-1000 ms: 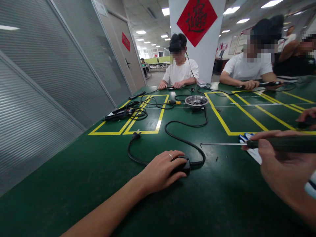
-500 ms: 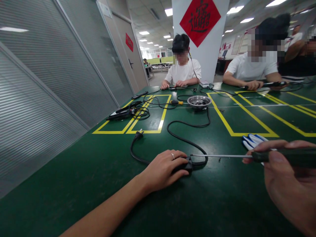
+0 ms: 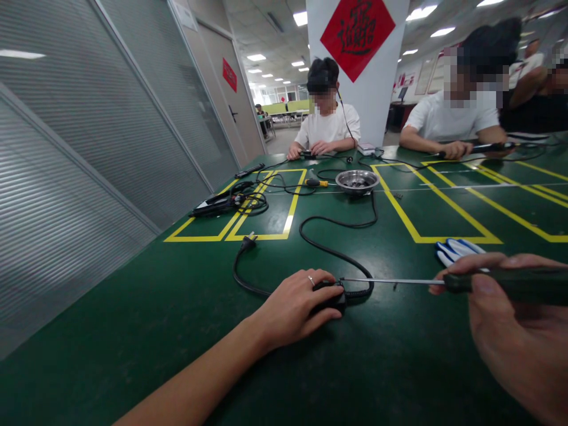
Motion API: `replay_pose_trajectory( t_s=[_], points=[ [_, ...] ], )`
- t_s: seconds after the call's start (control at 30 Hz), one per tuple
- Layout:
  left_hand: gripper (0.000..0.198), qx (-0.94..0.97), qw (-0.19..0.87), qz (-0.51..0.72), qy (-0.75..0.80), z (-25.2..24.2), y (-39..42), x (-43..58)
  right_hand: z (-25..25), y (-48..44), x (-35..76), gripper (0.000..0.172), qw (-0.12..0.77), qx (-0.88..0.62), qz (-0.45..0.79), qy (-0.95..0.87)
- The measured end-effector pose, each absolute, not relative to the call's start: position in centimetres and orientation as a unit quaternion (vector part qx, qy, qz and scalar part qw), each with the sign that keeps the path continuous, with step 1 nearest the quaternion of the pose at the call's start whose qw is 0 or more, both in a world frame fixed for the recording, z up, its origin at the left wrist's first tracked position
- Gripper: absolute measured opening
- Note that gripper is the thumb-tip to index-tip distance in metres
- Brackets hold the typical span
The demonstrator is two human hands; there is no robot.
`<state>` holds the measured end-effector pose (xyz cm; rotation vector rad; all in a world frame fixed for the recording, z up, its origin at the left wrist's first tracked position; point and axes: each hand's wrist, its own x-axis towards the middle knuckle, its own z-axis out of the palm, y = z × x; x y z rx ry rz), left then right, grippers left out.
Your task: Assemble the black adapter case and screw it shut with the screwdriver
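My left hand [image 3: 302, 305], with a ring on one finger, is closed over a small black box [image 3: 337, 297] on the green table. A black cable [image 3: 331, 251] leaves the box on the right, and a cord with a plug [image 3: 249, 240] runs from its left. My right hand [image 3: 506, 319] grips the dark handle of a screwdriver [image 3: 399, 281]. The screwdriver's thin shaft lies nearly level, pointing left, and its tip is at the upper edge of the box beside my left fingers. A small dark screw [image 3: 395, 286] lies just under the shaft.
A metal bowl [image 3: 357, 182] holds small dark parts. Left of it lie a yellow-and-black screwdriver [image 3: 317, 183] and tangled cables [image 3: 252, 201]. A blue-and-white glove [image 3: 457, 249] lies behind my right hand. Two people sit across the table [image 3: 155, 307], handling black items.
My right hand has shifted slightly left with the screwdriver. The fingers of my left hand have moved a little on the box. The view has shifted slightly.
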<state>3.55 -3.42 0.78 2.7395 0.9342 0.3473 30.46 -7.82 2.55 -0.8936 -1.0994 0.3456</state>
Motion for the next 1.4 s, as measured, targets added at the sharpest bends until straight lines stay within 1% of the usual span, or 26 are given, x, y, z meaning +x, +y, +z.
replay_pose_trajectory(
  t_s=[0.53,0.67,0.77,0.83,0.9,1.03,1.2,1.3,1.4],
  points=[
    [0.038,0.93,0.104,0.121,0.331,0.54,-3.42,3.52,2.52,-8.15,30.49,0.041,0.741,-0.407,0.15,-0.513],
    [0.034,0.922,0.11,0.142,0.342,0.45,-3.41,3.59,2.52,-8.18,30.41,0.04,0.74,-0.404,0.153,-0.516],
    [0.039,0.915,0.125,0.159,0.348,0.38,-3.43,3.66,2.47,-8.27,30.49,0.04,0.737,-0.407,0.157,-0.517],
    [0.044,0.916,0.127,0.158,0.346,0.3,-3.41,3.7,2.38,-8.34,30.61,0.042,0.734,-0.405,0.156,-0.523],
    [0.044,0.92,0.126,0.153,0.338,0.24,-3.35,3.74,2.24,-8.4,30.71,0.043,0.731,-0.403,0.153,-0.528],
    [0.04,0.926,0.122,0.142,0.327,0.27,-3.21,3.76,1.96,-8.46,30.63,0.039,0.725,-0.404,0.154,-0.536],
    [0.038,0.935,0.076,0.113,0.326,0.32,-3.16,3.62,2.26,-8.26,30.51,0.037,0.735,-0.402,0.152,-0.524],
    [0.04,0.935,0.078,0.112,0.328,0.23,-3.22,3.58,2.56,-8.1,30.58,0.037,0.741,-0.416,0.162,-0.502],
    [0.046,0.927,0.095,0.13,0.339,0.23,-3.29,3.61,2.6,-8.03,30.56,0.036,0.746,-0.416,0.163,-0.494]
  ],
)
